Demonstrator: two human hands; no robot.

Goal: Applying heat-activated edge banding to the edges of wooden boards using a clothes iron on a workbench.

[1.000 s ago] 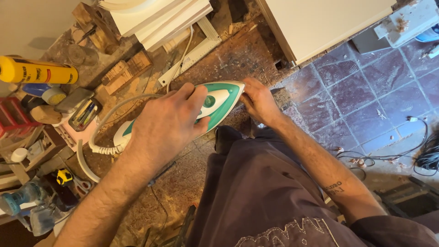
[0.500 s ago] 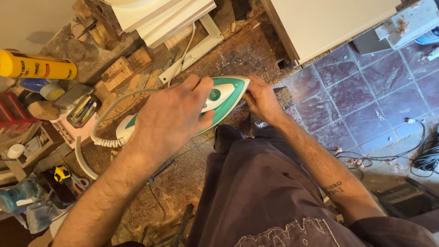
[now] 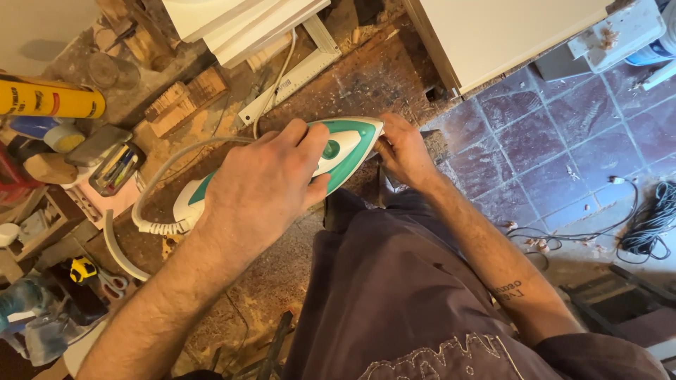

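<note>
The green-and-white iron [image 3: 331, 151] lies at the desk's [image 3: 366, 77] front edge. Your left hand [image 3: 260, 186] wraps its handle; your right hand [image 3: 405, 151] pinches its tip. A yellow can [image 3: 49, 100] lies far left.

One green-and-white iron [image 3: 331, 151], two hands, left [image 3: 257, 190] and right [image 3: 405, 151], one yellow can [image 3: 49, 100], one tape measure [image 3: 82, 269], one coil of dark cable [image 3: 651, 222].
</note>
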